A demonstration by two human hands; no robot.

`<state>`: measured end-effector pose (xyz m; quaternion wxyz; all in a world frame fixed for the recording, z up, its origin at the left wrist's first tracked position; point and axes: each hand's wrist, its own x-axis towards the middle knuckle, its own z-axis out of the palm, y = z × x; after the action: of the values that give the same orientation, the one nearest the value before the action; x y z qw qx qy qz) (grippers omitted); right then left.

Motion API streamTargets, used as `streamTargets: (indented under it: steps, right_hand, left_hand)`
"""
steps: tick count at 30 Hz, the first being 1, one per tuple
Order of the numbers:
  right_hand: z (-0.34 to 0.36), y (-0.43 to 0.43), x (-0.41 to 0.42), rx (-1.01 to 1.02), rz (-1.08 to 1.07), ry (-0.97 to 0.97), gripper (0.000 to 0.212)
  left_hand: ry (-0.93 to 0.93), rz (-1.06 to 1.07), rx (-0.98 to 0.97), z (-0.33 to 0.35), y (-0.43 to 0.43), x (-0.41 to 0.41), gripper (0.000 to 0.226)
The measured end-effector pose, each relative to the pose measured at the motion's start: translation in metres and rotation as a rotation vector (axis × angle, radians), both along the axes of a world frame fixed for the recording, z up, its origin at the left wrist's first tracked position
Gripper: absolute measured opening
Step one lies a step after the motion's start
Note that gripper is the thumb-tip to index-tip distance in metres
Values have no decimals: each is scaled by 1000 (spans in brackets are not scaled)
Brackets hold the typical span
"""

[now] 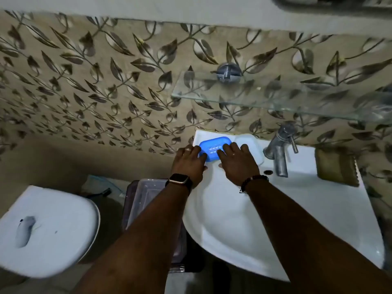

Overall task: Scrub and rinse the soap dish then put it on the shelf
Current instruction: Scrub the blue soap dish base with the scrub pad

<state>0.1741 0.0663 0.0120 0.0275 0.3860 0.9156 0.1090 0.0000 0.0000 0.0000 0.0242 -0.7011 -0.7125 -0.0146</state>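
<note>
A blue plastic soap dish (214, 145) with a slotted bottom rests on the back left corner of the white sink (222, 219). My left hand (189, 162) touches its left end, fingers curled over the edge. My right hand (237, 162) lies on its right end, fingers spread across the slots. A glass shelf (275, 96) hangs on the wall above the sink, with nothing on its visible left part.
A metal tap (280, 149) stands right of the dish. A brownish scrub pad (336, 166) lies on the sink's back right corner. A toilet lid (44, 228) is at lower left, and a clear plastic bin (146, 200) sits between toilet and sink.
</note>
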Motion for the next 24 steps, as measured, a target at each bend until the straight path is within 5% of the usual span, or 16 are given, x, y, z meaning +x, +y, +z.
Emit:
streamTargets:
  steps: [3, 14, 24]
  right_hand:
    - [1, 9, -5, 76, 49, 34, 19]
    - [12, 2, -9, 268, 166, 49, 17]
    - [98, -43, 6, 518, 142, 153, 21]
  left_hand:
    - [-16, 16, 26, 0, 7, 0, 32]
    - [-11, 21, 125, 16, 4, -7, 30]
    - [-537, 75, 291, 88, -19, -2, 21]
